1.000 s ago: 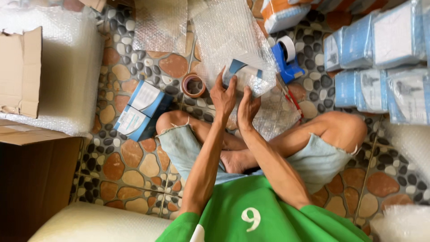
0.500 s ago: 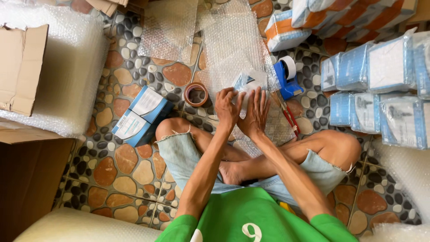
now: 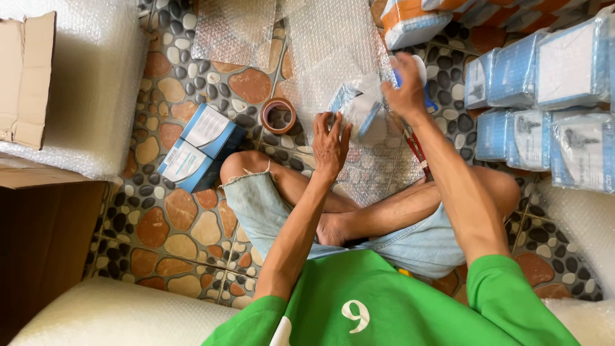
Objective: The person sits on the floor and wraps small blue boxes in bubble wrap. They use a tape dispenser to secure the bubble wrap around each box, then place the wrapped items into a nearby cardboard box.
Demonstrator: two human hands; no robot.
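With the left hand (image 3: 330, 144) pressing flat on the bubble-wrapped box (image 3: 360, 114) over the lap, the right hand (image 3: 405, 86) (grasping the tape dispenser (image 3: 418, 69)) should draw tape snugly across the loose wrap.

Two hands: left hand (image 3: 331, 146), right hand (image 3: 406, 90). One bubble-wrapped box (image 3: 359, 112) between them. Two blue boxes (image 3: 200, 147) on the stone floor (image 3: 166, 224). One brown tape roll (image 3: 278, 115). One tape dispenser (image 3: 419, 70). Five wrapped blue packages (image 3: 544, 96) at the floor's right edge; others are cut off. One cardboard carton (image 3: 25, 77).
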